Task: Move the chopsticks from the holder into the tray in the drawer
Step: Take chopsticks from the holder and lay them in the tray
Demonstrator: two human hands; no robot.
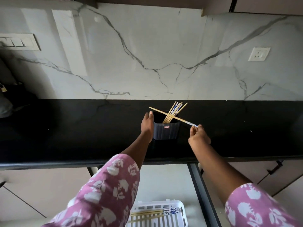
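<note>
Partway done: the right hand point(199, 136) pinches one chopstick point(173, 117) slanted across the holder point(165, 131) on the table point(82, 128) — several chopsticks point(174, 110) left inside — while a few lie in the drawer's point(164, 182) white tray point(182, 212). The left hand point(147, 126) rests against the holder, grip unclear.

Soft light sheens the marble wall point(147, 46), the black counter point(65, 128) lies dim, frame edges bow, sleeves point(105, 194) blur.

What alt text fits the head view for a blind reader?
The right hand pinches the blue-patterned end of a wooden chopstick held crosswise over a dark ribbed plastic holder on the black countertop, while the left hand rests against the holder's side. Remaining chopsticks lean inside it; stored chopsticks lie in a white slatted tray in the open drawer.
</note>
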